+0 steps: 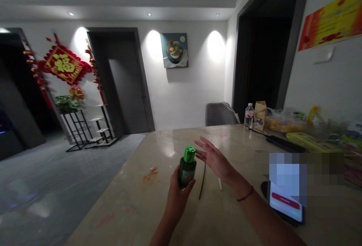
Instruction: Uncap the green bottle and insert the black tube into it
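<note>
Head view: the left hand (177, 199) grips a green bottle (187, 168) over the stone table (158, 140). The right hand (216, 162) spreads open beside it, empty (cord (244, 194) around its wrist).

The bottle (186, 171) is dark green under a bright green cap (189, 154); the desk (147, 144) is veined cream marble; the wall ornament (63, 64) is red and gold.
</note>
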Demonstrator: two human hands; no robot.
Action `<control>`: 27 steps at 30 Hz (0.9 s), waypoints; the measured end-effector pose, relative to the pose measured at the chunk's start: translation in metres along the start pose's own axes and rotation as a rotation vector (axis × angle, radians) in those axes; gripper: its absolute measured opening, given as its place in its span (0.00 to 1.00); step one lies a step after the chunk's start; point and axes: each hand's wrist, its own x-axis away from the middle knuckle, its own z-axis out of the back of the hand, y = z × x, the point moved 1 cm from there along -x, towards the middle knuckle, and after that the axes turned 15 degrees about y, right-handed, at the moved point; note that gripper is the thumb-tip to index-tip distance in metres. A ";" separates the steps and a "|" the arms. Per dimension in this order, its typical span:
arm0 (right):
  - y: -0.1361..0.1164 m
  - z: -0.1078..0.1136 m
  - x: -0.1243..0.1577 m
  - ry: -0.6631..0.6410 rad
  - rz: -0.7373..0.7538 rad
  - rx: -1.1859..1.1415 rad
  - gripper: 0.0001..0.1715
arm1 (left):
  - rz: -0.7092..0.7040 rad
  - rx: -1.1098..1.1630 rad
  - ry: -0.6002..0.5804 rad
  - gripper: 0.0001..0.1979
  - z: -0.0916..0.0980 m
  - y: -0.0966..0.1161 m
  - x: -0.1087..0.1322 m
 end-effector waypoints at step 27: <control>0.028 0.010 -0.005 -0.021 0.169 0.396 0.26 | 0.058 0.036 -0.050 0.34 -0.003 0.006 0.011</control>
